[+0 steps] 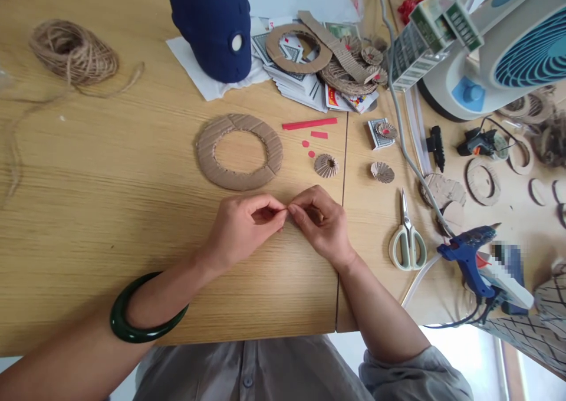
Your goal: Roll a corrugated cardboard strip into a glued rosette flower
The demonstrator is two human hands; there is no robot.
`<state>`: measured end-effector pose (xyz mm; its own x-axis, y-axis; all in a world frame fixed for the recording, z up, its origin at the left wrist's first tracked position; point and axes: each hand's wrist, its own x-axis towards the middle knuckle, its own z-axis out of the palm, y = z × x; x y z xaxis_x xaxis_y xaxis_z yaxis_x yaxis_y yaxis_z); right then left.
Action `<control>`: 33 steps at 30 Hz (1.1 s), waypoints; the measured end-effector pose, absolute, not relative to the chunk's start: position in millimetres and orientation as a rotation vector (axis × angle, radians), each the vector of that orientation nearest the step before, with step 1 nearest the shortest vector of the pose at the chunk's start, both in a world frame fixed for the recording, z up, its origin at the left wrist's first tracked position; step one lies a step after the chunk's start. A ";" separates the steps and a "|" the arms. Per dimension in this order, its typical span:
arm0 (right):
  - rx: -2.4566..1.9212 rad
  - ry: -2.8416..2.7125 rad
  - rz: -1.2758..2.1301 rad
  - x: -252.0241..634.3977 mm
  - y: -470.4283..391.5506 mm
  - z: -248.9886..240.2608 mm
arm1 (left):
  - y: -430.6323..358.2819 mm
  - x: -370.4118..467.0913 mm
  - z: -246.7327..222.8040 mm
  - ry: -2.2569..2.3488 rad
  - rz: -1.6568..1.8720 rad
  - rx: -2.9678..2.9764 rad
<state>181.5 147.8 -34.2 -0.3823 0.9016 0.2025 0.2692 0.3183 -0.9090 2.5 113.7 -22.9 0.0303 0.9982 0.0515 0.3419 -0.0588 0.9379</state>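
Observation:
My left hand (245, 224) and my right hand (321, 221) meet fingertip to fingertip over the table, both pinched closed. Whatever lies between the fingertips is too small to make out. Just beyond them a cardboard ring (207, 153) lies flat. Red paper strips (309, 124), a short red piece (319, 135) and small red dots (305, 144) are to its right. Close to my right hand sits a pleated cardboard rosette (326, 166). Another rosette (382, 172) lies farther right, and one with a red centre (387, 131) rests on a playing card box (375, 141).
Scissors (407, 236) and a blue glue gun (471, 253) lie at the right, with a grey cable (398, 112) running past. A fan (477, 65), a dark blue container (212, 29), playing cards (300, 88) and a twine ball (73, 53) stand around the back.

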 end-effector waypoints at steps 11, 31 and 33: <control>-1.001 -1.833 1.078 181.8 153.3 -37.0 | 118.0 -3.6 -21.5 1.362 1.038 1.406; -0.993 -1.736 1.306 183.1 163.6 -52.4 | 129.3 -6.0 -32.5 1.288 0.956 1.285; -1.017 -1.681 1.384 182.8 164.6 -52.3 | 131.9 -7.5 -32.1 1.271 0.934 1.241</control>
<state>182.8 164.6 -52.3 -0.4283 0.9024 0.0465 0.1277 0.1114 -0.9855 -7.5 131.9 -32.1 0.1213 0.9789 -0.1645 0.1348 0.1479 0.9798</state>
